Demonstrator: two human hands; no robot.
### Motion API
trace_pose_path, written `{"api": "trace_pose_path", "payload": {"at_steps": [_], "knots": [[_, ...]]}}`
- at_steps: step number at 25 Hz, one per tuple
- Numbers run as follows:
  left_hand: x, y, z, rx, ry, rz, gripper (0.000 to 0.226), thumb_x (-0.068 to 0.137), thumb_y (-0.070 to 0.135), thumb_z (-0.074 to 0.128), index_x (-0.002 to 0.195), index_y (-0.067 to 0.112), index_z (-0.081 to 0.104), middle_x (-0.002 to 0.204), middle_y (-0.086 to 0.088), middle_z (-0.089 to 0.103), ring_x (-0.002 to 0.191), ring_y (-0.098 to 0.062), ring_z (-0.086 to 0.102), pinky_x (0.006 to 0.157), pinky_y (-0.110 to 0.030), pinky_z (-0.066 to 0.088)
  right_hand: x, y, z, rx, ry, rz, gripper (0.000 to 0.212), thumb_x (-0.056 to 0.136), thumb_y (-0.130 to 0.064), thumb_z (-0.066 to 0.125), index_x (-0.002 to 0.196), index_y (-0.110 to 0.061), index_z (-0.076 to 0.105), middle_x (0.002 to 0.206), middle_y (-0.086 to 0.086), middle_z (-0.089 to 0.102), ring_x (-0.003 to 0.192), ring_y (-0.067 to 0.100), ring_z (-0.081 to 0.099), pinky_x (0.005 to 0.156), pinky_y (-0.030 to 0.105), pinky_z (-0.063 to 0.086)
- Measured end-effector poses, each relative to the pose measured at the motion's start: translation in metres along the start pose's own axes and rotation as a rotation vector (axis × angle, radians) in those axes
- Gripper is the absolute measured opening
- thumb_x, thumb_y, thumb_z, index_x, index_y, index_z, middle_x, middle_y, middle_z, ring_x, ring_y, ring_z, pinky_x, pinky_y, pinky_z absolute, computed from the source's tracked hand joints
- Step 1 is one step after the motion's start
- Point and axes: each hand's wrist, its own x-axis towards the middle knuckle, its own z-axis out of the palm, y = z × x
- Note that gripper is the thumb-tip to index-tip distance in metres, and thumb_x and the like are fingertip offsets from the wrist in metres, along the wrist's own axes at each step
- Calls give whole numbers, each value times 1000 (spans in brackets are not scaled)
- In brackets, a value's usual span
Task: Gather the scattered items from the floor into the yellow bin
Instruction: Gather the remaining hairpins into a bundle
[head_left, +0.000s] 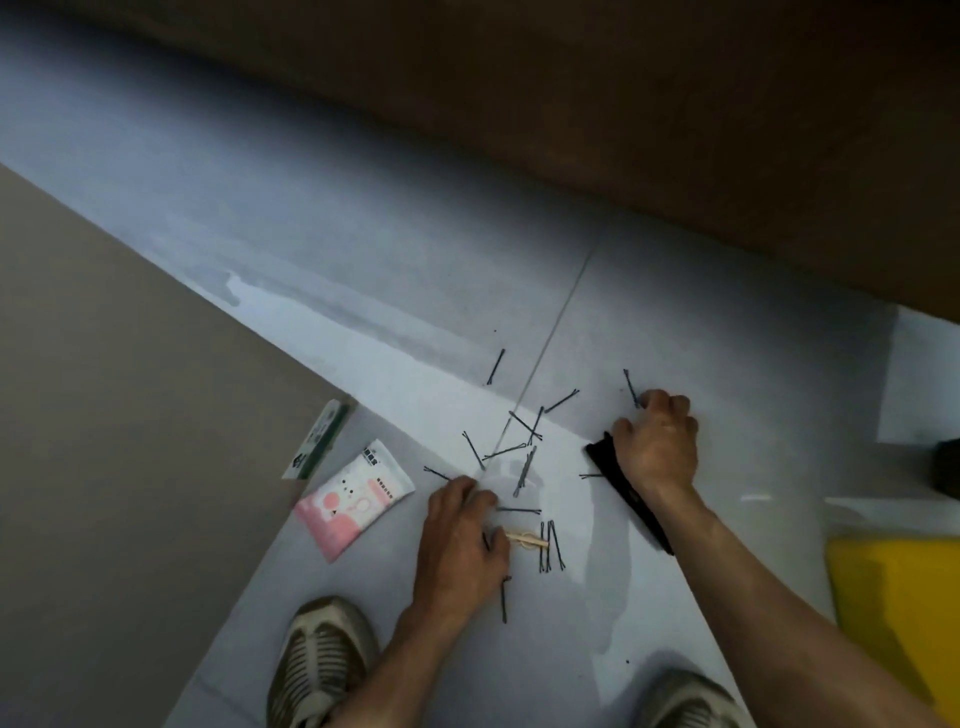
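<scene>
While right hand (657, 441) curled grips black comb (628, 493), left hand (460, 540) pinches pins (524, 452).

Both forearms are bare, with no sleeves, watch or rings showing. The feet wear worn, greyish-beige mesh sneakers (319, 665) with dark ribbed stripes across the uppers and pale toe caps.

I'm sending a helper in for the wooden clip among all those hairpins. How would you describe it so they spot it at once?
Start at the left hand on the pale floor. Just right of its fingers lies the wooden clip, beside three parallel black hairpins. It is the only tan, light-coloured piece; everything around it is thin dark wire.
</scene>
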Motion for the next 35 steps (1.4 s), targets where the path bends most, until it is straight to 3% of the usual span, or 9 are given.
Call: {"api": "trace_pose_path", "payload": {"at_steps": [4,8,10,13,19,23,26,31,35], "knots": [[2,-1,-7,-62,-115,44,37,81,17,66,118,17,65,137,1,48,132,-14,38,107,-7,21,-13,-8,14,-14,-111,-307,22,88,-4,54,108,-8,63,111,12,60,101,33,54,83,35,41],[11,0,-15,46,14,53,48,83,12,64,131,10,58,145,-10,45,136,-27,40,114,-30,31,-32,-25,24,-103,-201,-677,19,89,-12,56,105,-17,64,106,4,61,94,26,53,79,34,40],[18,-4,-24,104,82,-86,51,87,13,61,137,7,50,149,-15,39,138,-29,34,115,-28,24,-18,-25,21,-82,-13,-509,31,85,-9,58,116,-13,59,115,9,56,100,30,51,83,38,41],[16,-10,-30,146,37,-47,31,84,7,56,115,6,61,121,-11,51,114,-26,47,100,-35,44,13,-15,7,-126,3,-214,30,89,-13,56,118,-5,57,121,17,52,108,35,48,88,40,42],[10,1,-16,137,-163,70,26,88,11,51,111,15,63,106,-2,59,100,-21,53,83,-29,45,-39,-31,25,-46,-264,-458,11,91,-15,53,91,-13,64,90,6,67,79,23,60,67,29,45],[57,16,-27,101,23,73,28,86,12,55,113,14,63,106,-5,61,99,-22,55,76,-29,46,-30,-33,30,2,-126,-559,24,90,-15,56,114,-19,57,108,1,57,95,18,51,81,31,46],[110,30,-30,199,-15,111,54,85,15,61,137,10,47,144,-13,42,131,-28,38,101,-36,41,2,-33,24,-191,-120,-517,31,90,-15,56,122,-16,54,120,5,50,107,24,47,91,35,43],[128,40,-10,271,-226,225,78,81,15,59,148,-2,25,159,-16,18,147,-30,18,117,-42,21,-36,-27,25,-293,-278,-826,7,88,-12,56,87,-16,62,88,5,61,85,27,54,70,32,29],[59,15,3,221,-245,400,76,77,4,54,150,4,31,157,-10,28,146,-24,23,122,-35,7,-20,-5,16,-82,99,-266,17,87,-23,61,98,-10,61,95,10,61,85,31,57,73,36,41]]}}
